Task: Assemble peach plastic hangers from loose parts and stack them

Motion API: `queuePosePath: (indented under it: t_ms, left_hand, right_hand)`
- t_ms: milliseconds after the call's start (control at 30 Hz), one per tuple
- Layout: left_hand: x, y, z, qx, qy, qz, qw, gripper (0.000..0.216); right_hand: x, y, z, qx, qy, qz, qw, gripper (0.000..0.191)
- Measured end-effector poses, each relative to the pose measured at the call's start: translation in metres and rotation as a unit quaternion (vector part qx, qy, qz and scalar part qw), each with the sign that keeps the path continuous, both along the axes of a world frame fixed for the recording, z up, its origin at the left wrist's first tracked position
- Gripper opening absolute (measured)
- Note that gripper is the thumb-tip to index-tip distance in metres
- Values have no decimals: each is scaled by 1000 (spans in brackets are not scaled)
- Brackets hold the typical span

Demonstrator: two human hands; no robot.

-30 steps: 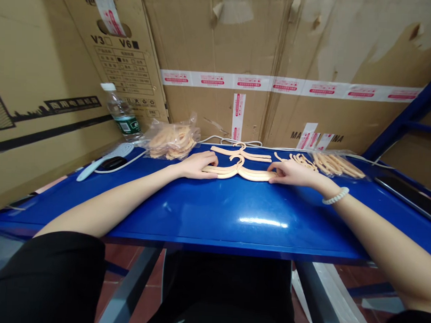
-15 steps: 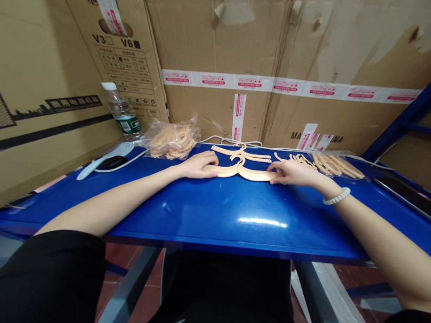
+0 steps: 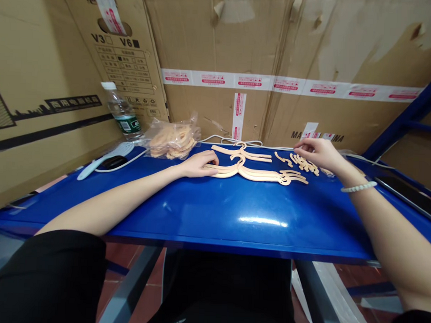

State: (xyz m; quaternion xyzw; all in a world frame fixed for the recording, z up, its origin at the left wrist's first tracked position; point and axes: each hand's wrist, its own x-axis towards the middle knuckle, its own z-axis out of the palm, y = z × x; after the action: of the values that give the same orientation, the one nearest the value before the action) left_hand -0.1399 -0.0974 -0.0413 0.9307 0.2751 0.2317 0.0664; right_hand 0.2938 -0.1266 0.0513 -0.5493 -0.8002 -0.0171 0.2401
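Observation:
Beige hanger-shaped pieces [image 3: 260, 175] with a hook at the middle lie flat across the blue table, curved strips running out to both sides. My left hand [image 3: 200, 164] rests at their left end, thumb and fingers curled round it; the fingertips are partly hidden. At the right end sits a small hand-shaped cluster [image 3: 292, 177] of beige strips. My right hand [image 3: 316, 153] is raised over a pile of short beige pieces [image 3: 303, 163], its fingers drawn together; whether something is between them cannot be seen. A second hooked beige piece [image 3: 244, 154] lies just behind.
A clear bag of beige pieces [image 3: 174, 140], a water bottle [image 3: 122, 113], a light blue hairbrush [image 3: 105, 160] and a dark oval object stand or lie at left. A white cable [image 3: 223, 140] runs along the back. A phone [image 3: 408, 199] lies at right. Cardboard [image 3: 212, 48] walls the back.
My right hand has left the right end of the hanger-shaped pieces and risen up and right over the short pieces. The hand-shaped cluster now shows. My left hand stays in place.

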Motion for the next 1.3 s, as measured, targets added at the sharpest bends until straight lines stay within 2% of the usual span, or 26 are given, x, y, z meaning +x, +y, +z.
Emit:
queuePosePath:
  t_ms: [167,300,600,767,1000,1100,1300]
  left_hand:
    - [0,1,-1,-3,-26,13,1000,38]
    - [-1,4,-5,1,-61,29,998,37]
    - [-1,9,-11,8,-103,68,992,35]
    - [-2,9,-12,9,-100,66,993,33]
    - [-3,11,-12,0,-99,74,992,31]
    - [-2,10,-11,-1,-102,72,992,32]
    - [-1,8,-10,0,-101,76,992,33]
  right_hand:
    - [14,15,-13,-25,-122,-70,990,26]
    - [15,21,-24,-51,-186,-75,978,27]
    - [7,23,-34,-18,-194,-41,980,26]
    - [0,20,-36,-6,-202,-66,977,25]
    - [-10,11,-31,-16,-200,-104,974,34]
    - [-14,10,-33,-12,-183,-71,980,34]
    - [-27,12,-45,0,-130,78,988,39]
